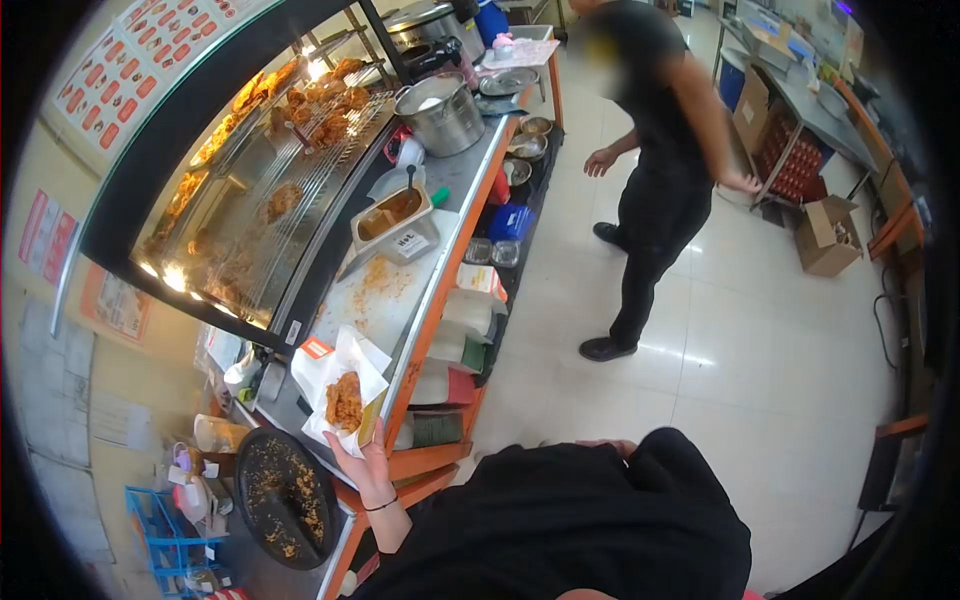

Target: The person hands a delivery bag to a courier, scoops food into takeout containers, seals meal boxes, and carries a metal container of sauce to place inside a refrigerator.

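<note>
My left hand (366, 468) is closed on a takeaway box (374, 412) lined with white paper (357, 360). A piece of fried chicken (344, 402) lies on the paper. The box is beside the counter's front edge. Only a sliver of my right hand (612, 445) shows past my dark shirt, and its fingers are hidden. Farther along the counter, a metal container of reddish-brown sauce (402, 243) has a dark-handled utensil in it. Crumbs and a reddish smear mark the white board (345, 305) beside it.
A lit display cabinet (283, 205) holds fried chicken along the left. A black pan with crumbs (287, 498) rests at the counter's near end. Pots (440, 115) stand farther along. A co-worker in dark clothes (655, 180) stands on the tiled floor. An open cardboard box (830, 238) sits right.
</note>
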A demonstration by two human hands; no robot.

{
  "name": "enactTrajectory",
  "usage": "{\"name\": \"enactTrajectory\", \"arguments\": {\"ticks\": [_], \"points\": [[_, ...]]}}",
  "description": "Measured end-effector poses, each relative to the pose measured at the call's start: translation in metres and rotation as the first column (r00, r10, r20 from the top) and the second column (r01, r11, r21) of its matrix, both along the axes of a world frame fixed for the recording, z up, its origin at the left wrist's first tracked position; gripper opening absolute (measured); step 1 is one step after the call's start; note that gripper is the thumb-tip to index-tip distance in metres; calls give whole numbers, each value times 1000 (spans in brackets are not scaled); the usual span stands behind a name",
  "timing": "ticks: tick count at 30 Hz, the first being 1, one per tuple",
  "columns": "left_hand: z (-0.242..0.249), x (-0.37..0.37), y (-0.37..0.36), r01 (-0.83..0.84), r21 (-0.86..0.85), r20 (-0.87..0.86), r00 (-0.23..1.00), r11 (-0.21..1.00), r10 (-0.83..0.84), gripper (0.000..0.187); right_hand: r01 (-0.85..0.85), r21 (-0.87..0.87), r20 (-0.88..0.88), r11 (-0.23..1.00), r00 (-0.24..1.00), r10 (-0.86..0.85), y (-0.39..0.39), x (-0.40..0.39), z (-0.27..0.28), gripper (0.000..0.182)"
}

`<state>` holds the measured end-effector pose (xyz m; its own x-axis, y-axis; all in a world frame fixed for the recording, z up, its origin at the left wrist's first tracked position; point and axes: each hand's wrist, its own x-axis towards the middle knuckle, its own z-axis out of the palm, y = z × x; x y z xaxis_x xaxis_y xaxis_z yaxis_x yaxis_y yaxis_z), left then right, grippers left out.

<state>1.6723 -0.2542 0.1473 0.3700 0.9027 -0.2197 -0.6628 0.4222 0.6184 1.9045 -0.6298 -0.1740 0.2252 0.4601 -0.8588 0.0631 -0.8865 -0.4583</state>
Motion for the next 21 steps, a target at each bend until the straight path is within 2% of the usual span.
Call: {"name": "enactTrajectory", "arguments": {"ticks": [2,5,6,9,13,16,18,19,20,21], "points": [[-9,7,2,68,14,53,996,998,-68,51,77,-62,37,995,996,-75,-35,1,-7,38],[-11,15,-4,52,-56,43,998,997,-49,50,137,-143,72,980,989,-128,-71,3,-11,37],[-10,16,-6,56,-89,66,997,995,-50,50,138,-163,79,977,989,-127,-77,3,-11,37],[-14,6,-10,81,-23,49,996,996,-80,51,110,-175,72,978,993,-99,-72,5,-15,37],[-19,-12,-11,-4,-43,-5,1000,999,4,49,-48,-99,66,994,996,55,-33,20,-27,36],[-14,-25,-15,-66,140,-98,992,988,80,44,-242,-30,59,970,968,244,17,38,-34,36],[-26,-36,-13,-214,174,-62,972,961,228,39,-260,-14,28,966,965,260,59,49,-29,35],[-39,-44,-11,-245,183,-100,959,952,266,39,-214,-6,1,977,977,214,87,54,-26,35],[-38,-46,-14,-321,199,-263,893,926,366,40,-149,5,-26,989,988,149,116,57,-20,35],[-32,-50,-20,-317,259,-304,869,912,389,44,-99,30,-40,995,994,100,144,56,-8,35]]}}
